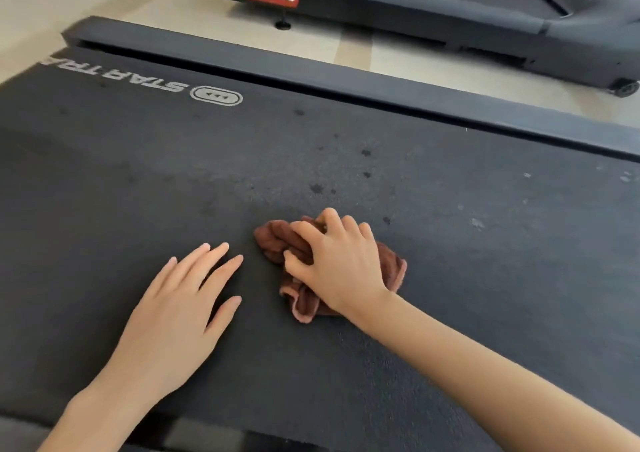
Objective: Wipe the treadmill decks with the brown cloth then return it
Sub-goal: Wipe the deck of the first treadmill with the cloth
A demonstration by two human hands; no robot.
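brown cloth under the right hand on the treadmill belt

while the left hand [173,316] lies flat with fingers spread on the treadmill deck [138,181], the right hand [337,261] grips the brown cloth [277,240], fingers curled into its bunched folds and pressing it onto the belt. the cloth sits near the middle of the belt, just beside the left fingertips. dark spots [316,188] dot the belt beyond it. a second treadmill [398,4] stands across a strip of pale floor [353,49].
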